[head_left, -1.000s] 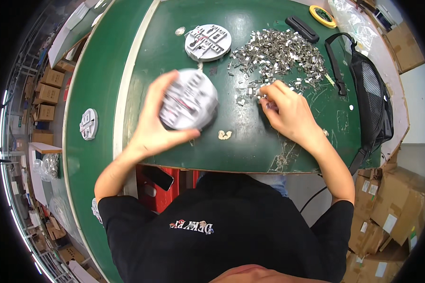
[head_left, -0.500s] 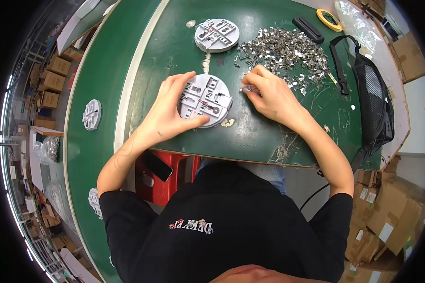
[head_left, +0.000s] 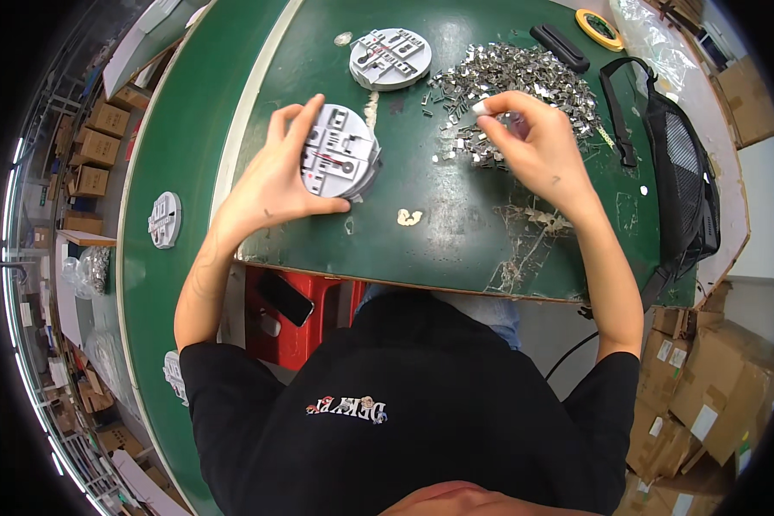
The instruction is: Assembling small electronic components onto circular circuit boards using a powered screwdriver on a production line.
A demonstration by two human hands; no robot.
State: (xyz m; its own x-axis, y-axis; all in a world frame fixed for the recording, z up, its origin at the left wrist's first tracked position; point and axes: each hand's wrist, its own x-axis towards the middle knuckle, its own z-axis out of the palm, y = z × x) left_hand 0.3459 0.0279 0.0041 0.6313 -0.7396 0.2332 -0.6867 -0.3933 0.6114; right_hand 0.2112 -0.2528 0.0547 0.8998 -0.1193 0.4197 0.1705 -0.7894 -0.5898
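My left hand (head_left: 277,176) is closed round the rim of a round grey plastic housing (head_left: 340,153), thumb at the near edge and fingers at the far left. Slots, raised ribs and a short dark red wire show on its top face. My right hand (head_left: 537,142) hangs over a heap of small shiny metal clips (head_left: 533,82), thumb and forefinger pinched together. A small whitish bit shows at those fingertips and something purplish and see-through lies within the fingers; I cannot make out either. Another such round housing (head_left: 391,56) rests farther back on the green table.
Behind the heap lie a black oblong object (head_left: 561,48) and a yellow tape roll (head_left: 599,30). A black mesh bag (head_left: 679,172) lies at the right edge. On the left, a green belt (head_left: 146,284) carries more round housings (head_left: 165,220). Cardboard boxes (head_left: 722,378) are stacked lower right.
My left hand has shifted left and slightly away with the housing. My right hand has moved right and away from beside the housing to over the clips, its fingers still pinched.
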